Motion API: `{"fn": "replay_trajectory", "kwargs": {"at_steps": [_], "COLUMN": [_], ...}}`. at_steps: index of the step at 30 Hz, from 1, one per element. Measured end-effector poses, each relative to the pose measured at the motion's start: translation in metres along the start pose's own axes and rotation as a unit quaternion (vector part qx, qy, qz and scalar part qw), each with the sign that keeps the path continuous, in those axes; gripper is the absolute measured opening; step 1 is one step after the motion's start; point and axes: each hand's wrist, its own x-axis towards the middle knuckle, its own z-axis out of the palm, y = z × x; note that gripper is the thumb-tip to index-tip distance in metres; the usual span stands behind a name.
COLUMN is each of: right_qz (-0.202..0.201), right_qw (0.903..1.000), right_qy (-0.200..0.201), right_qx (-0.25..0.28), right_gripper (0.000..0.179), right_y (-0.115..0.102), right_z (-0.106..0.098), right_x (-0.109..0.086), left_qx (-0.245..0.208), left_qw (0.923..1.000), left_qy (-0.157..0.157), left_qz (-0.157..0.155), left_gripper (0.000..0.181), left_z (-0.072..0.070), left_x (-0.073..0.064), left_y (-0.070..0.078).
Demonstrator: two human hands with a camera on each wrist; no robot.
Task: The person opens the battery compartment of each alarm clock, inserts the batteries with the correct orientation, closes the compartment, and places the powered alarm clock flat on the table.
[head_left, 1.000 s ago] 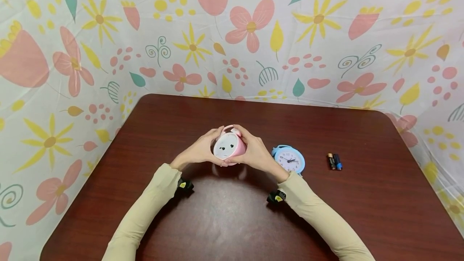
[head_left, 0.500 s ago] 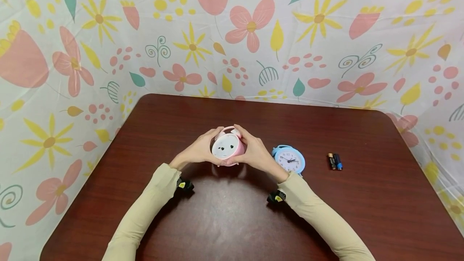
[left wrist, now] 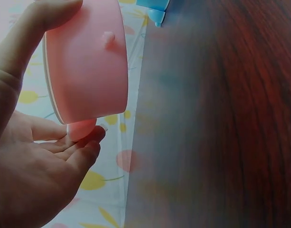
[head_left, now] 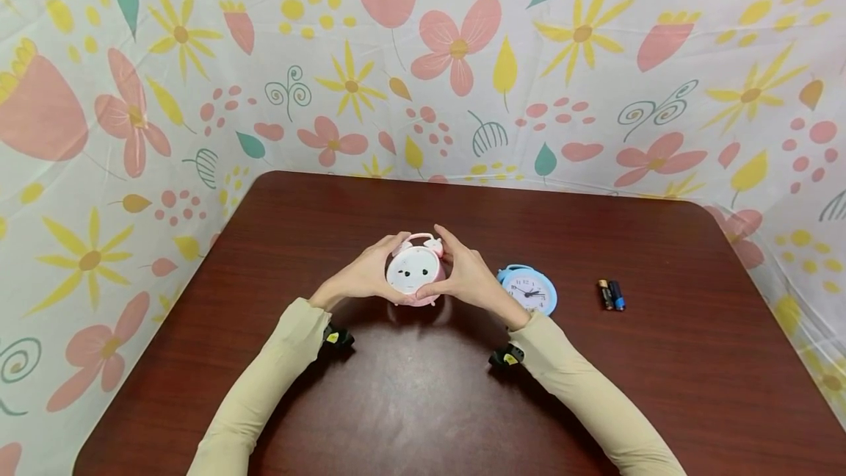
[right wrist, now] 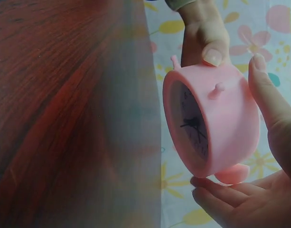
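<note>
So nearest to you, on your side of the pink clock, are your cream sleeves (head_left: pixel 271 380), with a black wrist mount (head_left: pixel 339 339) at each cuff. Then your hands: the left hand (head_left: pixel 360 272) is clamped on the pink clock (head_left: pixel 415 270), thumb on its underside and fingers up by a bell, while the right hand (head_left: pixel 471 279) is curled round the other side, thumb at the back rim, fingers near the bells. The clock itself sits right between your palms, handle up, white back with two dark knobs facing you; your right wrist view catches the dial on the far side. Just right of the pink clock, partly behind your right wrist, there's a blue clock (head_left: pixel 529 291), numbers toward you. Further right of the pink one, two batteries (head_left: pixel 611 295) lie side by side. The dark reddish table (head_left: pixel 661 388) runs on past the pink clock, and behind it all hangs a floral cloth (head_left: pixel 456 116).
</note>
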Motion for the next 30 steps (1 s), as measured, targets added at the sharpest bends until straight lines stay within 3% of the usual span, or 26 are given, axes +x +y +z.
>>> {"fn": "replay_trajectory", "kwargs": {"at_steps": [7, 16, 30], "right_qz": [-0.009, -0.016, -0.015], "right_qw": [0.999, 0.9981, 0.9976], "right_qy": [-0.006, -0.02, -0.042], "right_qx": [-0.043, -0.056, -0.053], "right_gripper": [0.117, 0.112, 0.119], "right_y": [0.0, 0.0, 0.003], "right_z": [-0.001, 0.0, 0.003], "right_x": [0.0, -0.001, -0.003], "left_qx": [0.033, 0.052, 0.072], "left_qw": [0.9994, 0.9983, 0.9968], "left_qy": [-0.008, -0.022, -0.029], "left_qz": [-0.004, -0.014, -0.017], "left_gripper": [0.109, 0.113, 0.119], "left_z": [-0.002, -0.003, 0.0], "left_x": [-0.001, -0.001, -0.001], "left_y": [0.006, 0.01, 0.014]}}
